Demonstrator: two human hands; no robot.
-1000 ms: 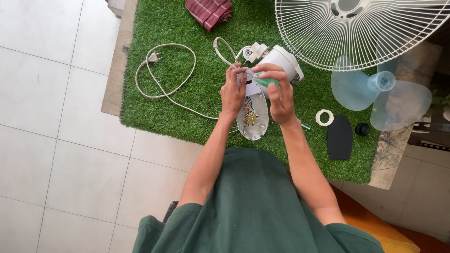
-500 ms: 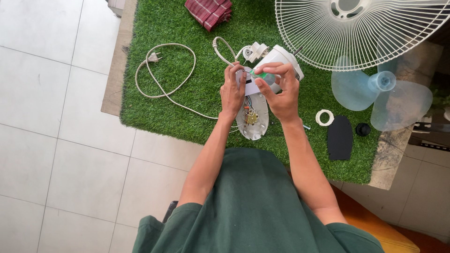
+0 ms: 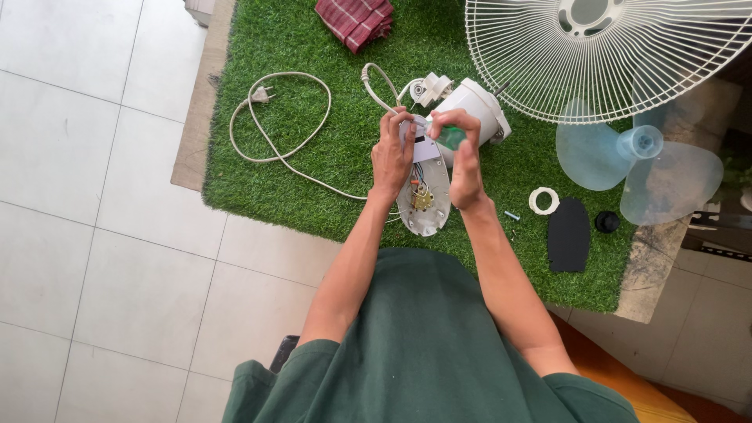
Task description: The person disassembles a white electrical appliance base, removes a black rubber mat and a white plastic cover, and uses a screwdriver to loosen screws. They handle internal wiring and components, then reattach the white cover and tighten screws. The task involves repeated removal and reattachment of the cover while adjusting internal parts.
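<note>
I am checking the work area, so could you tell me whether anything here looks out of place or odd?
Yes: the fan is in pieces. Its wire grille and blue blade lie loose on the green mat. The left hand and right hand hold an open white housing with bare wiring showing.

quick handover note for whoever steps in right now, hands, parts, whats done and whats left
Left hand grips the top edge of the open white fan housing, wiring and brass part exposed.
Right hand holds a green-handled tool at the housing's top.
On the grass mat: motor unit, power cord, fan guard, blade, black cover, white ring, black cap, loose screw.
Done: fan taken apart, housing opened.
Left: the work inside the housing; all parts still off.
</note>
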